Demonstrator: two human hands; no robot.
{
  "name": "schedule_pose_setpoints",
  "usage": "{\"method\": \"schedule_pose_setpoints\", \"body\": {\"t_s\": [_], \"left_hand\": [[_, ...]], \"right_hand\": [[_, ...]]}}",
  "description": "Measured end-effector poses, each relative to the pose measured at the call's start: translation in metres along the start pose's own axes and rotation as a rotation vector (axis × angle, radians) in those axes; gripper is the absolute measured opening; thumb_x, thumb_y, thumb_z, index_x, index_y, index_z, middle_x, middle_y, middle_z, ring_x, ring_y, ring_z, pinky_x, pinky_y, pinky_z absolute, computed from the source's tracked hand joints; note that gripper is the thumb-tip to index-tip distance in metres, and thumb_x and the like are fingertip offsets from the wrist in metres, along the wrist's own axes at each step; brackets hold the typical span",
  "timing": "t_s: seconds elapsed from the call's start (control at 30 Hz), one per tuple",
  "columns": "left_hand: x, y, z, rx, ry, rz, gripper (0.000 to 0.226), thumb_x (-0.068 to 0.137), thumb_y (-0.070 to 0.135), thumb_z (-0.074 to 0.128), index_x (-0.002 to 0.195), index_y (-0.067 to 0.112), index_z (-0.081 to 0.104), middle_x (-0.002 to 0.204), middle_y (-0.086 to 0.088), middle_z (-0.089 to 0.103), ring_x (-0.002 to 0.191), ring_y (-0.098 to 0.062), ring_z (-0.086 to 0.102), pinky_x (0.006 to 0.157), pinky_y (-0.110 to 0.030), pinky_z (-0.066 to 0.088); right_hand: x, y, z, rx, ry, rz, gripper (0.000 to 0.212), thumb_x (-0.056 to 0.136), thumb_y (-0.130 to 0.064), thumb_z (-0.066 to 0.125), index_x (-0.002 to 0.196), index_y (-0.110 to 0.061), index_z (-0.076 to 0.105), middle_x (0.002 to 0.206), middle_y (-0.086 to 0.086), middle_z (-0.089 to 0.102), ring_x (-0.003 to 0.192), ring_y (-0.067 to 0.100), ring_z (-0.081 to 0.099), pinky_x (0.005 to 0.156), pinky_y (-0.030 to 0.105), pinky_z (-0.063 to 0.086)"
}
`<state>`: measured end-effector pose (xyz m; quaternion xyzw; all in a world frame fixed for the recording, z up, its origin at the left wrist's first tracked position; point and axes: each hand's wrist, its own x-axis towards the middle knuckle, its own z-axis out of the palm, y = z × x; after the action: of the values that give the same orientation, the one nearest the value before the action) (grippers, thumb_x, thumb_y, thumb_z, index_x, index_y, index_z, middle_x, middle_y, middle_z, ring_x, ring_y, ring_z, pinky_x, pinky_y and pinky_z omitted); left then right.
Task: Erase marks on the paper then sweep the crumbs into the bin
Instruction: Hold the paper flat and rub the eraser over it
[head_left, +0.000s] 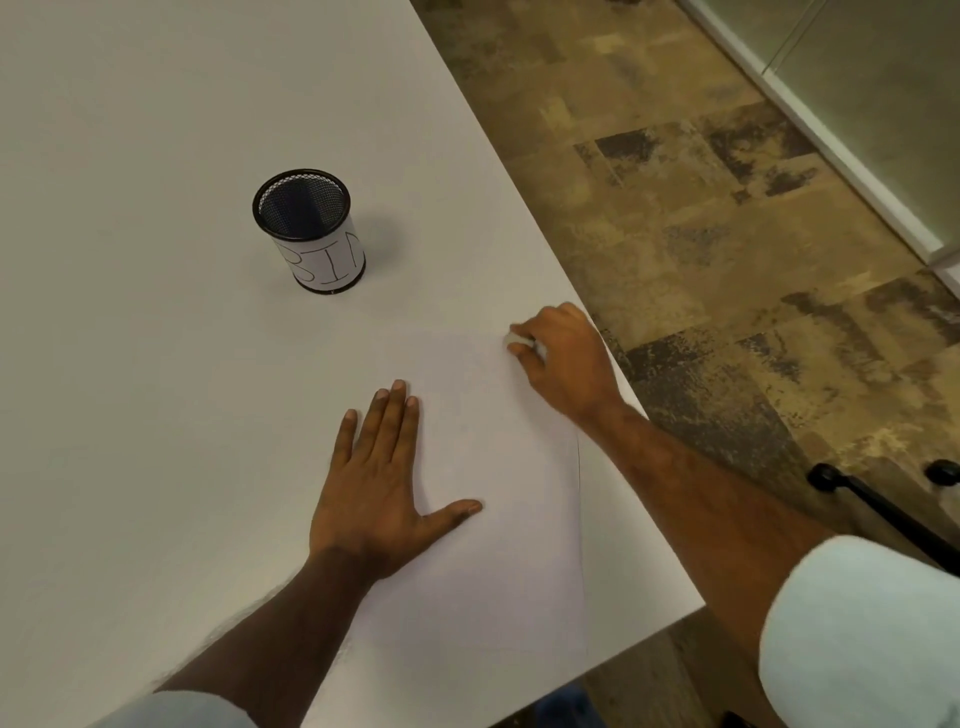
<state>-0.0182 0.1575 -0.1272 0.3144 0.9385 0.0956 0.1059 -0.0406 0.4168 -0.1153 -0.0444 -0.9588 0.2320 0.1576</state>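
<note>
A person's left hand (379, 483) lies flat on the white paper (498, 545), its grip slack and holding nothing; the right hand (563, 358) has a white eraser (517, 339) pinched in its grip at the sheet's far corner. The mesh bin (311, 231) stands apart on the counter (130, 364).

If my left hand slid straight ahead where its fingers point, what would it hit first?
Probably nothing: the left hand would cross bare table, passing right of the bin, though depth is unclear.

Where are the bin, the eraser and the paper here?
bin (327, 260), head view, on its white label.
eraser (514, 339), head view, on its exposed white end.
paper (509, 545), head view, on its bare middle.
</note>
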Motion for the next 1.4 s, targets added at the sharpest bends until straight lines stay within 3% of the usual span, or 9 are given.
{"method": "schedule_pose_setpoints", "body": {"t_s": [0.17, 0.27, 0.33, 0.53, 0.67, 0.73, 0.87, 1.2, 1.4], "left_hand": [[0.000, 0.000, 0.000, -0.002, 0.009, 0.007, 0.115, 0.078, 0.092, 0.022, 0.157, 0.011, 0.000, 0.166, -0.004, -0.008, 0.152, -0.017, -0.008, 0.122, -0.044, 0.001], [0.000, -0.001, 0.001, 0.003, 0.010, 0.013, 0.115, 0.078, 0.092, 0.023, 0.157, 0.011, 0.001, 0.166, -0.005, -0.006, 0.153, -0.018, -0.006, 0.122, -0.045, 0.001], [0.000, 0.000, 0.001, 0.001, 0.012, 0.017, 0.115, 0.079, 0.091, 0.024, 0.157, 0.010, 0.003, 0.166, -0.005, -0.003, 0.153, -0.019, -0.003, 0.122, -0.045, 0.003], [0.001, 0.001, -0.001, 0.005, 0.012, 0.013, 0.115, 0.078, 0.091, 0.026, 0.157, 0.010, 0.004, 0.166, -0.005, -0.003, 0.153, -0.018, -0.004, 0.122, -0.044, 0.002], [0.001, 0.001, -0.001, 0.010, 0.000, 0.008, 0.116, 0.078, 0.092, 0.024, 0.157, 0.011, 0.001, 0.166, -0.004, -0.006, 0.153, -0.018, -0.006, 0.122, -0.045, 0.003], [0.002, 0.002, -0.001, 0.008, 0.000, 0.010, 0.116, 0.078, 0.091, 0.025, 0.157, 0.009, 0.003, 0.166, -0.005, -0.003, 0.153, -0.019, -0.003, 0.121, -0.046, 0.005], [0.002, 0.000, 0.000, 0.001, -0.010, 0.011, 0.117, 0.077, 0.092, 0.026, 0.156, 0.008, 0.010, 0.166, -0.008, 0.002, 0.153, -0.022, 0.003, 0.120, -0.047, 0.007], [0.002, 0.000, 0.000, -0.010, -0.009, 0.000, 0.117, 0.076, 0.094, 0.022, 0.157, 0.012, 0.000, 0.165, -0.003, -0.008, 0.152, -0.019, -0.007, 0.121, -0.044, 0.002], [0.003, -0.002, 0.001, -0.029, -0.023, 0.000, 0.117, 0.076, 0.093, 0.022, 0.157, 0.011, 0.002, 0.165, -0.003, -0.007, 0.152, -0.017, -0.009, 0.123, -0.047, 0.003]], "right_hand": [[-0.018, -0.018, -0.005, 0.084, 0.043, 0.032, 0.012, 0.081, -0.008, 0.074, 0.093, -0.005, 0.073, 0.085, 0.009, 0.071, 0.082, 0.026, 0.060, 0.077, 0.035, 0.046], [-0.070, -0.045, -0.002, 0.172, -0.104, -0.156, 0.014, 0.085, -0.011, 0.069, 0.097, -0.004, 0.072, 0.086, 0.009, 0.070, 0.081, 0.024, 0.059, 0.079, 0.032, 0.044], [-0.081, -0.048, 0.000, 0.198, -0.183, -0.169, 0.017, 0.086, -0.012, 0.068, 0.099, -0.003, 0.072, 0.086, 0.009, 0.069, 0.081, 0.023, 0.059, 0.077, 0.030, 0.046], [0.000, -0.012, 0.005, 0.105, -0.052, -0.012, 0.011, 0.082, -0.008, 0.073, 0.092, -0.004, 0.074, 0.082, 0.009, 0.070, 0.078, 0.027, 0.061, 0.080, 0.023, 0.038], [0.015, -0.013, 0.007, 0.101, 0.064, 0.123, 0.008, 0.081, -0.004, 0.073, 0.089, -0.005, 0.073, 0.083, 0.008, 0.071, 0.082, 0.024, 0.058, 0.073, 0.036, 0.049], [0.000, -0.030, 0.010, 0.150, 0.060, 0.051, 0.010, 0.079, -0.003, 0.074, 0.088, -0.005, 0.073, 0.082, 0.009, 0.071, 0.080, 0.020, 0.056, 0.077, 0.034, 0.045], [-0.044, -0.071, 0.026, 0.214, -0.166, -0.159, 0.015, 0.084, -0.010, 0.070, 0.098, -0.004, 0.073, 0.088, 0.009, 0.071, 0.082, 0.024, 0.062, 0.082, 0.033, 0.047], [0.042, -0.041, 0.034, 0.157, 0.010, 0.066, 0.012, 0.083, -0.010, 0.074, 0.092, -0.003, 0.073, 0.086, 0.013, 0.072, 0.081, 0.030, 0.062, 0.074, 0.046, 0.053], [-0.008, -0.071, 0.041, 0.206, -0.100, -0.124, 0.014, 0.083, -0.008, 0.072, 0.097, -0.003, 0.073, 0.088, 0.011, 0.072, 0.083, 0.026, 0.062, 0.077, 0.036, 0.049]]}}
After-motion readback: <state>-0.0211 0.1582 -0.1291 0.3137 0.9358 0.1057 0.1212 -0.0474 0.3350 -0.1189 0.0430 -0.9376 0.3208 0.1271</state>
